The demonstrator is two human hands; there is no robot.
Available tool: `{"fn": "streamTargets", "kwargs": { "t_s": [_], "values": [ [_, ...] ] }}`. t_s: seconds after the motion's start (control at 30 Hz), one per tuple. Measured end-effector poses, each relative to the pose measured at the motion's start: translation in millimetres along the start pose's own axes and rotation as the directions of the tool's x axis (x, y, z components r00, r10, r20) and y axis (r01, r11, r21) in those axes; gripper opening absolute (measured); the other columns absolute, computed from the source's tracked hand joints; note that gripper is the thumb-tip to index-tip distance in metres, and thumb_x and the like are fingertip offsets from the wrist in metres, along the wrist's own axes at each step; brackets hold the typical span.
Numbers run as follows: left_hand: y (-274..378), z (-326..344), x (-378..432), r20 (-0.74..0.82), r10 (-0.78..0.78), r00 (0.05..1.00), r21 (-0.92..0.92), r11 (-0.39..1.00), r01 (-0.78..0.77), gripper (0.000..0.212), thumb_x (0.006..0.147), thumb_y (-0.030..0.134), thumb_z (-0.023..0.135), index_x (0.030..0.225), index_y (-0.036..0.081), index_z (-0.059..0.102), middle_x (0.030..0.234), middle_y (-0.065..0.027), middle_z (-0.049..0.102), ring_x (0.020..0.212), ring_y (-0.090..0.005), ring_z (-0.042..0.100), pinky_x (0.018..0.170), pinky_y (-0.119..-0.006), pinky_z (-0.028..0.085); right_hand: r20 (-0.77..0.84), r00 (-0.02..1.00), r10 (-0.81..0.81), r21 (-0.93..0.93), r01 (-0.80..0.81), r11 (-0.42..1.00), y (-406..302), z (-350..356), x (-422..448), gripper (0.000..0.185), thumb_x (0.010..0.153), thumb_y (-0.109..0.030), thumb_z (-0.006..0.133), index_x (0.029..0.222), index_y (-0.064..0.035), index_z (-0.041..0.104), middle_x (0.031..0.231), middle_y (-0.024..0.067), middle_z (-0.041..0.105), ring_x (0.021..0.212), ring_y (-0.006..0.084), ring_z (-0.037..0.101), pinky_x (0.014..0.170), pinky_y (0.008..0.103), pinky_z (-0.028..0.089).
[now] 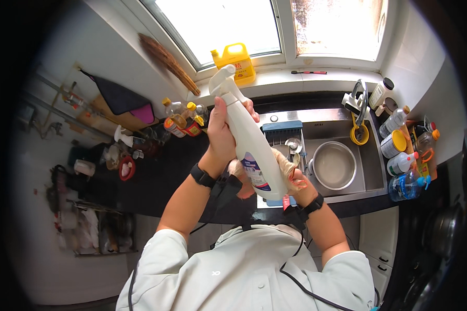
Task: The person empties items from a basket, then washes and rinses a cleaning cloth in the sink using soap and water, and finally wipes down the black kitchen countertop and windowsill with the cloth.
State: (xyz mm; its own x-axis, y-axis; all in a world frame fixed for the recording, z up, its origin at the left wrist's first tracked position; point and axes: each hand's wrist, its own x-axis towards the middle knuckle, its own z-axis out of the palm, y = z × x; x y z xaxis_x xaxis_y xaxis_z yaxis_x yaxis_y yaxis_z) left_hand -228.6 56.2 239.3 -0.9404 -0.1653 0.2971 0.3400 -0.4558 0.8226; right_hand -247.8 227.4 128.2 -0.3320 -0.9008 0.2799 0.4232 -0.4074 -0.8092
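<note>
A white plastic spray bottle (249, 136) with a trigger head is held tilted in front of me, above the counter edge. My left hand (222, 134) grips it around the neck, its thumb along the near side and its fingertips showing past the far side. A beige cloth (285, 165) lies against the lower part of the bottle and shows on both sides of it. My right hand (302, 188) holds this cloth to the bottle's base, and much of the hand is hidden behind the cloth and bottle. The bottle's label (253, 171) faces up towards me.
A steel sink (367, 163) with a round metal pot (334, 165) lies to the right, beside a blue drain basket (282, 126). Several bottles (402, 165) line its right side. A yellow jug (241, 64) stands on the sill. Sauce bottles (181, 120) stand at the left wall.
</note>
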Motion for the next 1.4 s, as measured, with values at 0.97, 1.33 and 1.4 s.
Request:
{"fn": "streamTargets", "kwargs": {
  "t_s": [0.97,1.33,1.4],
  "values": [
    [-51,-20,-59,0.089,-0.195,0.977,0.528,0.841,0.120,0.057,0.102,0.049,0.036,0.128,0.000,0.049,0.112,-0.0078,0.062,0.100,-0.0130,0.060,0.087,-0.028,0.049,-0.385,0.909,-0.161,-0.102,0.131,0.986,-64,-3,37,0.028,0.095,-0.018,0.062,0.117,-0.0022,0.052,0.104,0.0045,0.063,0.094,0.0098,0.061,0.083,0.0254,0.050],
    [-33,-13,-62,0.007,-0.359,0.933,0.341,0.878,0.336,0.055,0.103,0.049,0.035,0.117,-0.001,0.054,0.105,-0.0101,0.065,0.092,-0.0143,0.064,0.082,-0.029,0.052,-0.275,0.956,-0.102,0.013,0.110,0.994,-72,7,31,0.032,0.090,-0.006,0.061,0.120,0.0014,0.051,0.111,0.0080,0.061,0.101,0.0123,0.061,0.089,0.0282,0.050],
    [-36,-12,-64,0.055,-0.249,0.967,0.626,0.763,0.161,0.055,0.103,0.049,0.036,0.116,-0.002,0.054,0.105,-0.0117,0.065,0.094,-0.0159,0.063,0.083,-0.031,0.051,-0.458,0.878,-0.139,-0.183,0.060,0.981,-69,15,36,0.028,0.091,-0.008,0.063,0.115,0.0010,0.054,0.105,0.0068,0.063,0.097,0.0117,0.062,0.086,0.0276,0.051]
  ]
}}
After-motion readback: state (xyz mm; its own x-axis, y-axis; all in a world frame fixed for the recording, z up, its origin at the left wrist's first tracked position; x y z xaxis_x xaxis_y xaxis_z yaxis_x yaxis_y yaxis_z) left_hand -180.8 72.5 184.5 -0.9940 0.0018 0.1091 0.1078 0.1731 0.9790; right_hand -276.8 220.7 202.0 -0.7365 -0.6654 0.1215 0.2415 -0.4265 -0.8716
